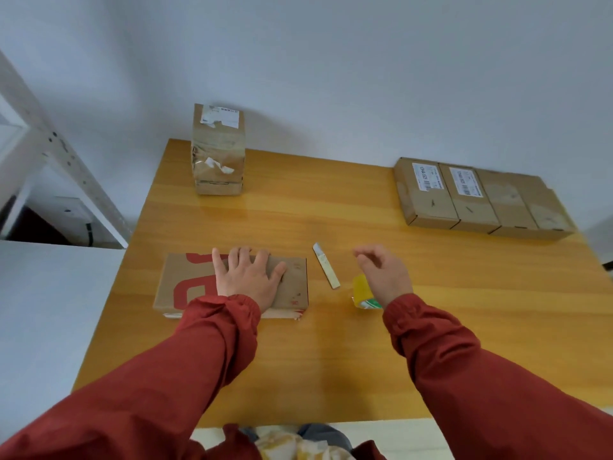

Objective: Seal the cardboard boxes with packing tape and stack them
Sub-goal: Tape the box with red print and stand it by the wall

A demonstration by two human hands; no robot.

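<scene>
Cardboard, flat and printed with red lettering, the box [292, 283] in hand lies at the near left of the wooden table [331, 360]. The left hand [247, 277] is spread palm-down on its top face with straight fingers, pressing and not gripping. No fresh strip of tape can be made out on the box, so the sealing looks not yet begun.

Just right of the box, a slim pale cutter [326, 265] lies on the wood. Beyond it sits the yellow packing tape roll [360, 290], partly hidden under the right hand [384, 277]. That hand hovers above the roll with its fingers loosely curled and holds nothing.

At the far edge, a stack of taped boxes [219, 151] stands against the wall. At the far right, a row of 4 boxes [481, 199] lies side by side, 2 of them with white labels.

The likely next move is to take up the roll. Several things could go wrong:
- The table is glossy, so the box may slide or turn if the left hand eases off while the tape is pulled.
- A crooked first stick would leave the seam partly open.
- The cutter lies right between box and roll, so a reaching hand could brush it.
- Its blade end cannot be made out.
</scene>
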